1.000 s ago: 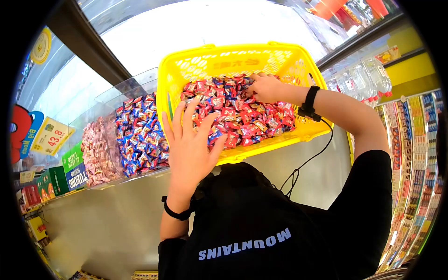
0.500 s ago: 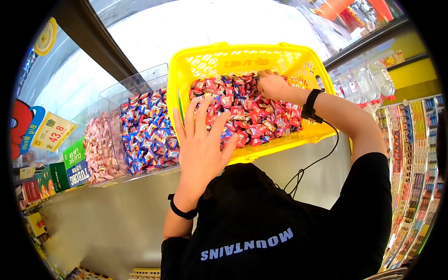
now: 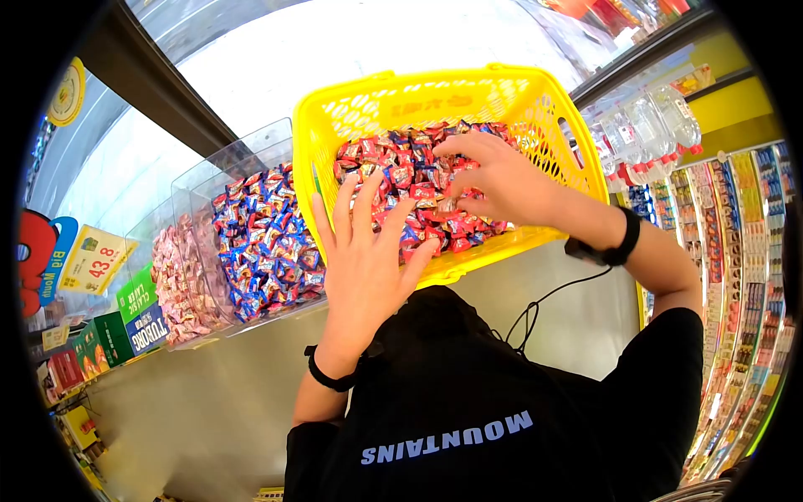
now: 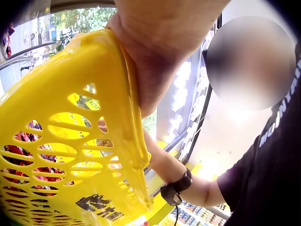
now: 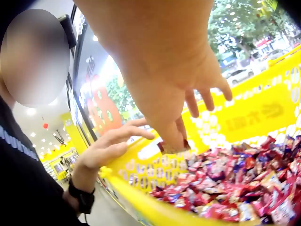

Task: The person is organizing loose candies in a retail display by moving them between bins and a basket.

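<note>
A yellow plastic basket (image 3: 493, 84) holds a heap of wrapped candies (image 3: 401, 159), mostly red with some blue. My left hand (image 3: 364, 263) lies across the basket's near left edge, its fingers straight and spread. In the left wrist view, its wrist and heel (image 4: 150, 70) are right at the basket's rim. Over the right part of the heap is my right hand (image 3: 510, 184). In the right wrist view, its thumb and a finger pinch a small red-wrapped candy (image 5: 174, 147), while the other fingers extend loosely.
Left of the basket, clear bins hold blue-wrapped candies (image 3: 263, 243) and pink-wrapped candies (image 3: 184, 276). Clear bottles (image 3: 644, 138) stand at the right, above shelves of packets (image 3: 728, 284). Behind is a bright window. A cable (image 3: 535, 309) hangs from the right wristband.
My right hand has come up from the far side of the candy heap, back toward me, with its fingers now more extended. The left hand stays spread at the basket's edge.
</note>
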Tool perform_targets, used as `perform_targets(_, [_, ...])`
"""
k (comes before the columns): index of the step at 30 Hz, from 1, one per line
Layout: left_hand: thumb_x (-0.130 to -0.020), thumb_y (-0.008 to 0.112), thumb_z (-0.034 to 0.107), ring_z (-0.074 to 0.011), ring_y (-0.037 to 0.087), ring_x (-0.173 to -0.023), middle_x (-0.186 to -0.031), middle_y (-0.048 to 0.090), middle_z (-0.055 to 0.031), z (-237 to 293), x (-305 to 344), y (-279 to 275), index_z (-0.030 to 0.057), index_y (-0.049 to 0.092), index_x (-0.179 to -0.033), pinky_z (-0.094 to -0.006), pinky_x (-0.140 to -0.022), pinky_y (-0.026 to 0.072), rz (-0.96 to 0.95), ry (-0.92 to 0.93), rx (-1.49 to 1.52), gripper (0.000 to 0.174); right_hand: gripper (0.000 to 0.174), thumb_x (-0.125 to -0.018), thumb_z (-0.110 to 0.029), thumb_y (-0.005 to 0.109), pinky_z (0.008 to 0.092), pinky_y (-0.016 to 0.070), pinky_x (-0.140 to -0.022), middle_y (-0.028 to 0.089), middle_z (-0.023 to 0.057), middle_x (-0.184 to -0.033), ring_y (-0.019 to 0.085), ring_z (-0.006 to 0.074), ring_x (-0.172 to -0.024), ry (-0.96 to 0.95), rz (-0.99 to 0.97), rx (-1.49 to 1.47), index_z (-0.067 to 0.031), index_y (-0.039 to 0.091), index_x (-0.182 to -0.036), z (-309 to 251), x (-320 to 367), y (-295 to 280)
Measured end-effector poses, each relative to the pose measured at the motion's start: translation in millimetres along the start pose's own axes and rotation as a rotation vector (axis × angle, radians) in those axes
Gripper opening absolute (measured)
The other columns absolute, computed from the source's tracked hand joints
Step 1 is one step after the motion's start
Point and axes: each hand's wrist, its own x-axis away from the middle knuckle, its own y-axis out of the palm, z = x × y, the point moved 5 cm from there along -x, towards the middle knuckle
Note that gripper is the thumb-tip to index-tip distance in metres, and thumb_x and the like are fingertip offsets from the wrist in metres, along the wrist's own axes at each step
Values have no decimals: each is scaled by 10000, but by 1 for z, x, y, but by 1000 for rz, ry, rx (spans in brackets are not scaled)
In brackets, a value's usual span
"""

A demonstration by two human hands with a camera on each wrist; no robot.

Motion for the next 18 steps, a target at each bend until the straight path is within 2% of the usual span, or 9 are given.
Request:
perform_targets(2, [-897, 833, 437, -391, 377, -1545, -1601, 494, -119, 1, 0, 0, 175, 746, -1275, -660, -1302, 167, -7, 22, 31, 468, 188, -771, -135, 878, 562, 430, -1205, 623, 118, -1491, 568, 365, -1421, -37, 133, 84, -125, 785, -935, -33, 7, -9])
perform_targets(6, [-883, 848, 440, -382, 385, -1545, -1553, 540, -108, 0, 0, -2, 168, 772, -1188, -681, -1293, 158, -33, 77, 123, 416, 124, -800, -166, 820, 622, 401, -1209, 643, 117, -1460, 566, 358, -1423, -47, 330, 214, -98, 755, -880, -70, 24, -1])
perform_targets(10, [-865, 863, 376, -373, 399, -1539, -1497, 584, -82, -1, 3, -3, 158, 769, -1068, -699, -1289, 150, -50, 116, 160, 312, 152, -791, -150, 840, 621, 419, -1197, 663, 114, -1445, 574, 367, -1425, 12, 459, 201, -104, 767, -916, -88, 34, 13])
perform_targets(13, [-837, 876, 308, -364, 411, -1532, -1468, 602, -60, -1, 3, -4, 158, 754, -1009, -703, -1293, 148, -39, 127, 180, 258, 219, -781, -150, 882, 593, 422, -1204, 658, 111, -1447, 572, 371, -1426, 107, 484, 134, -112, 791, -976, -89, 37, 18])
perform_targets(16, [-797, 891, 247, -356, 434, -1518, -1444, 614, -41, -3, 4, -3, 174, 747, -976, -705, -1295, 148, -20, 128, 186, 242, 278, -769, -145, 920, 558, 433, -1200, 653, 109, -1452, 573, 376, -1420, 306, 555, -209, -121, 809, -1023, -76, 41, 25])
perform_targets(18, [-770, 901, 225, -351, 450, -1508, -1430, 622, -29, -3, 6, -2, 188, 748, -967, -705, -1296, 150, -4, 130, 181, 252, 307, -764, -137, 932, 548, 441, -1192, 648, 111, -1458, 574, 382, -1414, 261, 490, -321, -123, 815, -1047, -73, 43, 31])
